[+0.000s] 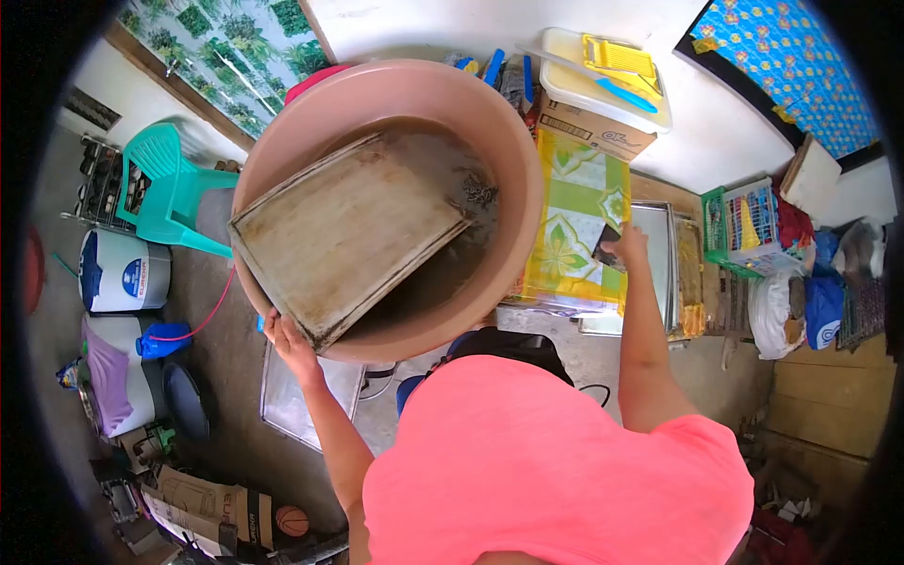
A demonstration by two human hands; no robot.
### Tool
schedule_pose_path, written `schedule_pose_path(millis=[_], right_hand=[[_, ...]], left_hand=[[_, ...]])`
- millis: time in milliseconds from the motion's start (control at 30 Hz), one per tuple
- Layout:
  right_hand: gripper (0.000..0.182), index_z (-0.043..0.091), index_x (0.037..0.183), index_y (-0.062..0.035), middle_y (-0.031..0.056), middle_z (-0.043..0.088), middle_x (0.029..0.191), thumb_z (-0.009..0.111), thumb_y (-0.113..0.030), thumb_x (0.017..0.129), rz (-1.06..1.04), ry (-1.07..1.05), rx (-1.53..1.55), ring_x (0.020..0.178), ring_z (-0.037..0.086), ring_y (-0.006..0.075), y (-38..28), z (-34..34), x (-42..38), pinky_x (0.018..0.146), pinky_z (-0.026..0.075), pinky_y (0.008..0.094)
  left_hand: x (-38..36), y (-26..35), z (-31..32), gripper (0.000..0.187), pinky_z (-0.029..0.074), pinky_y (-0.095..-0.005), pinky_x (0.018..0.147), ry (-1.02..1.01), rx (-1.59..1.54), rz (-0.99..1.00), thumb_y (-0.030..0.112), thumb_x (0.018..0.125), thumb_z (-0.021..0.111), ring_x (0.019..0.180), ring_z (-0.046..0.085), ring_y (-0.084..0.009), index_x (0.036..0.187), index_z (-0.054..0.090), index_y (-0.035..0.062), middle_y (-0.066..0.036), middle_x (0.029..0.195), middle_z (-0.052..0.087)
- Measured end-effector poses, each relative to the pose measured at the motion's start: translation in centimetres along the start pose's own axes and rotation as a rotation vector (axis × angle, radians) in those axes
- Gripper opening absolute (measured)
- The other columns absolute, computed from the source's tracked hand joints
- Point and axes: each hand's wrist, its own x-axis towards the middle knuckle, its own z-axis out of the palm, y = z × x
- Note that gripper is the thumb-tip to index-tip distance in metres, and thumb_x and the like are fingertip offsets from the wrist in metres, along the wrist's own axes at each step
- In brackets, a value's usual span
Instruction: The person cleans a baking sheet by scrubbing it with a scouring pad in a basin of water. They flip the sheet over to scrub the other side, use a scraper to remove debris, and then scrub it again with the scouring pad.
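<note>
A wide pinkish-brown basin [513, 179] holds murky water, a dark scrubber [478, 191] and a rectangular metal tray [348, 226] that leans tilted over its near left rim. My left hand [290, 344] is at the tray's lower corner, fingers closed on the edge. Over the green and yellow patterned cloth [570, 226] on the right, my right hand [625, 247] has its fingers bent around or against a small dark object [610, 247], partly hidden by the fingers.
A green chair [160, 188] and white buckets [132, 273] stand left. Another tray [306, 395] lies on the floor below the basin. More trays [659, 254] are at right, beside a crate [749, 226] and bags. A box [593, 129] bears a plastic container [565, 85].
</note>
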Motion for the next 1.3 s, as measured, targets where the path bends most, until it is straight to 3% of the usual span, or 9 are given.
schedule_pose_path(millis=[233,333,567,733,867,967,1067,1167,1300], right_hand=[[0.085,0.047,0.121,-0.0098,0.0143,0.062,0.115,0.086,-0.046,0.055,0.291,-0.127,0.085,0.111,0.056,0.0366,2.0,1.5,-1.5,0.088,0.048,0.0487],[0.089,0.045,0.124,-0.0084,0.0155,0.059,0.12,0.089,-0.04,0.053,0.344,-0.077,0.045,0.114,0.054,0.037,0.5,0.2,-2.1,0.09,0.047,0.0471],[0.052,0.05,0.123,-0.0023,0.0207,0.058,0.116,0.072,-0.01,0.077,0.032,0.189,0.497,0.104,0.058,0.0332,5.6,5.8,4.5,0.092,0.045,0.0432],[0.034,0.051,0.125,-0.0033,0.0087,0.058,0.117,0.055,-0.006,0.092,-0.117,0.023,1.559,0.104,0.057,0.019,-5.0,-4.5,2.7,0.093,0.045,0.032],[0.029,0.054,0.122,-0.0091,0.0047,0.056,0.114,0.053,-0.01,0.093,-0.482,-0.385,1.334,0.103,0.053,0.0147,-19.5,-13.1,-3.4,0.091,0.042,0.0281],[0.021,0.059,0.11,-0.0068,0.0027,0.056,0.106,0.053,-0.005,0.089,-1.102,-0.346,0.957,0.106,0.051,0.0148,-30.4,-13.8,-8.5,0.094,0.037,0.0276],[0.018,0.061,0.106,-0.0101,0.0101,0.061,0.096,0.05,-0.006,0.092,-1.377,-0.405,0.841,0.093,0.058,0.022,-38.7,-10.5,-13.6,0.085,0.044,0.0315],[0.015,0.062,0.098,-0.0115,0.0131,0.063,0.09,0.06,-0.023,0.088,-1.445,-0.504,0.741,0.087,0.06,0.0312,-43.5,-7.9,-17.3,0.074,0.047,0.0402],[0.032,0.06,0.089,-0.0143,0.0114,0.058,0.085,0.069,-0.043,0.078,-1.465,-0.287,0.547,0.082,0.06,0.0308,-45.8,-7.5,-19.9,0.068,0.047,0.0424]], left_hand=[[0.1,-2.2,-0.5,0.039,0.037,-0.0303,0.095,-0.018,-0.052,-0.057,0.029,0.099,0.046,0.111,0.046,-0.0216,0.112,0.056,-0.0064,-0.01,0.128,0.043],[0.0,-2.2,-0.4,0.035,0.037,-0.031,0.094,-0.009,0.073,0.116,0.027,0.098,0.047,0.11,0.047,-0.0223,0.107,0.057,-0.0049,-0.012,0.129,0.045],[0.2,1.2,-0.4,0.02,0.032,-0.0438,0.101,0.009,0.035,0.045,0.017,0.091,0.052,0.117,0.046,-0.0365,0.088,0.061,-0.0012,-0.024,0.123,0.051],[2.2,-0.4,-0.3,0.037,0.025,-0.0464,0.104,0.087,0.31,0.073,0.027,0.081,0.067,0.126,0.037,-0.0353,0.111,0.059,0.006,-0.02,0.133,0.043],[5.1,1.0,0.1,0.046,0.027,-0.0474,0.105,0.118,0.329,-0.013,0.036,0.081,0.068,0.128,0.035,-0.0361,0.115,0.059,0.0063,-0.024,0.131,0.043],[7.3,0.8,0.4,0.053,0.033,-0.0456,0.103,0.067,0.406,-0.066,0.044,0.079,0.068,0.125,0.039,-0.0377,0.115,0.061,0.0058,-0.026,0.13,0.043],[8.4,0.5,-0.2,0.059,0.043,-0.0404,0.096,-0.08,0.398,-0.185,0.052,0.077,0.068,0.113,0.052,-0.0388,0.113,0.063,0.0055,-0.027,0.13,0.044],[8.0,0.4,-0.1,0.058,0.044,-0.0405,0.095,-0.073,0.438,-0.179,0.053,0.079,0.065,0.11,0.055,-0.0381,0.11,0.064,0.0036,-0.026,0.131,0.044],[7.3,1.5,0.1,0.049,0.043,-0.0396,0.093,0.003,0.355,-0.184,0.048,0.079,0.066,0.106,0.055,-0.0393,0.101,0.066,0.0042,-0.026,0.123,0.047]])
